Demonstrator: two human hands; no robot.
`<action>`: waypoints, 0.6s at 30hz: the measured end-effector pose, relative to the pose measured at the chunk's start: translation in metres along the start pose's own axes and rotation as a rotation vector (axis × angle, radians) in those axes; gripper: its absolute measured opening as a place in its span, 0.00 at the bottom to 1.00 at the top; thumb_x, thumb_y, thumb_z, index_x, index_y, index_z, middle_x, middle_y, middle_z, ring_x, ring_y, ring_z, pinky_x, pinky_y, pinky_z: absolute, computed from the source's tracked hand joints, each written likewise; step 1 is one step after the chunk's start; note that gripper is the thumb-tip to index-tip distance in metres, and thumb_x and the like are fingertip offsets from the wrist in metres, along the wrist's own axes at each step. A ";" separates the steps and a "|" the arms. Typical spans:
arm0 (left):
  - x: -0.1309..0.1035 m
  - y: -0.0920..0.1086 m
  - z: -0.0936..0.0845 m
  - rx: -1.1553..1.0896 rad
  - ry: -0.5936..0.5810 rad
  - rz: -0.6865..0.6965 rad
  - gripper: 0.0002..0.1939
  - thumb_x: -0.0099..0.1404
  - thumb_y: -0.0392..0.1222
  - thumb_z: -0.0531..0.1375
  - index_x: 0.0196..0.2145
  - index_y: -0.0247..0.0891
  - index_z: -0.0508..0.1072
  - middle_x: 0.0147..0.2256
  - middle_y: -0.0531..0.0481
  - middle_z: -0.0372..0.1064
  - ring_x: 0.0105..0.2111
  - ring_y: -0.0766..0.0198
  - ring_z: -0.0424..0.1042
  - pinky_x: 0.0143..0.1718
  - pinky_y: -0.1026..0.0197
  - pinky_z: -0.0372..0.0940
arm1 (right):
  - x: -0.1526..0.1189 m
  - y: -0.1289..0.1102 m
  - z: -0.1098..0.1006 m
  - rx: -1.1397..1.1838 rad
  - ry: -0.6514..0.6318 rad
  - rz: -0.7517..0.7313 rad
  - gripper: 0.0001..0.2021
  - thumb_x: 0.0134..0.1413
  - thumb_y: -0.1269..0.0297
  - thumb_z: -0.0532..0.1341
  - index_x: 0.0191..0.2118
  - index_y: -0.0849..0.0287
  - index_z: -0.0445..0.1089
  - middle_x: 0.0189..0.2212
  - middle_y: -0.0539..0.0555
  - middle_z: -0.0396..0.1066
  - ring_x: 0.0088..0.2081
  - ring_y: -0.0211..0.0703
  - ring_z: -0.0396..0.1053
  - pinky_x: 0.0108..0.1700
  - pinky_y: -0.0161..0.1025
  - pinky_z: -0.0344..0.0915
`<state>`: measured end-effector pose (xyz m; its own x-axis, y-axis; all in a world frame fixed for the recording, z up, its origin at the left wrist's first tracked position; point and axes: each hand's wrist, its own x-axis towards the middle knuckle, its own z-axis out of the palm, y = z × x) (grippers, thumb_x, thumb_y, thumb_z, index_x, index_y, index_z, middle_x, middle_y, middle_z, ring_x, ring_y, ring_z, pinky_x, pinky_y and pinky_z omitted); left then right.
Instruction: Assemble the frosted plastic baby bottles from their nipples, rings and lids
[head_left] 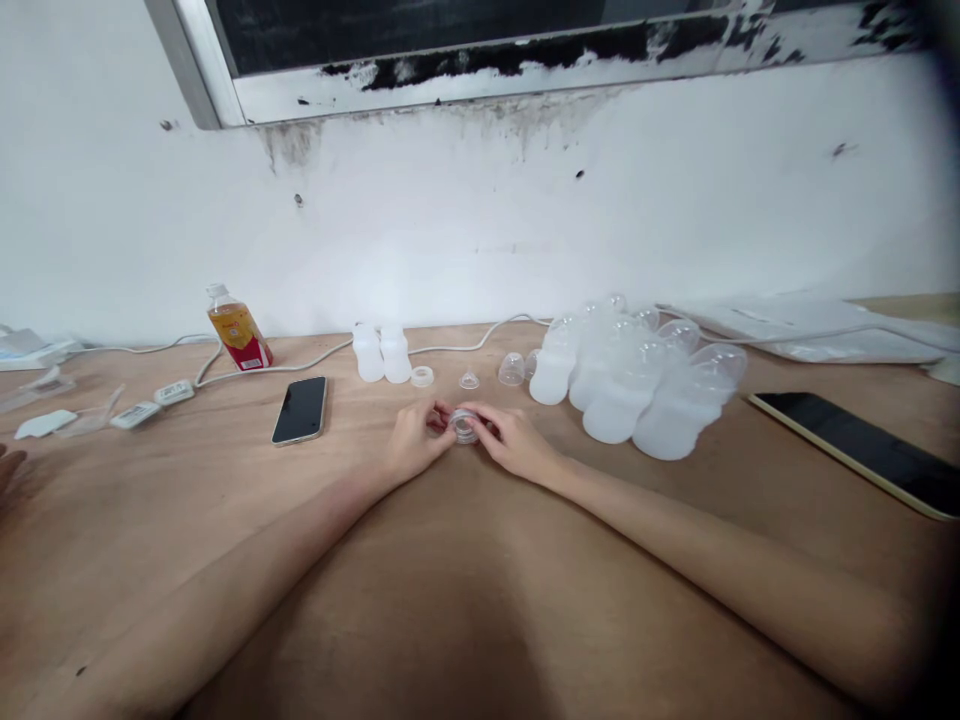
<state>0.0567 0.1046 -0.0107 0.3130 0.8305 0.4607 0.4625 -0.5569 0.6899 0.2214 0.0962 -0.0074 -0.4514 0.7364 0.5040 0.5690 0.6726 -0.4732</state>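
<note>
Between my left hand (421, 437) and my right hand (511, 437), a clear ring-shaped piece (463, 427) is held by the fingertips, low over the wooden table. Both hands have their fingers closed on its sides. Just beyond them stands a small clear nipple (469, 379), with a whitish ring (422, 377) to its left. Two frosted bottles without caps (395, 355) stand behind that ring. Clear dome caps (512, 369) sit to the right, beside a group of several frosted bottles (613, 400), some with clear domes on top.
A phone (300, 410) and a drink bottle (240, 328) are on the left, near white cables and small packets (136, 415). Another person's fingers (9, 468) show at the left edge. On the right lie a larger phone (862, 450) and plastic bags (810, 330).
</note>
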 end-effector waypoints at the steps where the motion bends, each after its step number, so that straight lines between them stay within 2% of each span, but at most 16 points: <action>1: 0.000 0.000 0.001 0.002 0.003 -0.002 0.06 0.51 0.36 0.56 0.29 0.34 0.64 0.25 0.52 0.67 0.24 0.69 0.67 0.26 0.68 0.62 | 0.000 0.000 0.000 -0.005 0.000 -0.001 0.14 0.55 0.67 0.48 0.45 0.58 0.64 0.36 0.52 0.71 0.33 0.38 0.68 0.36 0.34 0.61; 11: -0.003 0.000 0.005 0.053 -0.013 0.026 0.04 0.52 0.37 0.55 0.28 0.35 0.63 0.24 0.54 0.66 0.24 0.70 0.66 0.25 0.69 0.60 | 0.000 0.001 0.000 -0.021 0.001 0.018 0.12 0.54 0.68 0.49 0.40 0.60 0.67 0.31 0.51 0.71 0.26 0.35 0.66 0.31 0.32 0.59; 18: -0.003 0.002 0.003 0.110 -0.021 0.028 0.05 0.58 0.40 0.51 0.31 0.37 0.63 0.27 0.53 0.68 0.26 0.69 0.68 0.28 0.68 0.61 | 0.000 0.003 0.002 -0.010 -0.011 -0.001 0.13 0.55 0.67 0.47 0.43 0.58 0.65 0.34 0.52 0.71 0.32 0.38 0.67 0.34 0.33 0.59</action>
<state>0.0590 0.1005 -0.0122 0.3438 0.8152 0.4661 0.5416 -0.5777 0.6107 0.2220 0.0981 -0.0105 -0.4597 0.7364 0.4964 0.5753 0.6728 -0.4652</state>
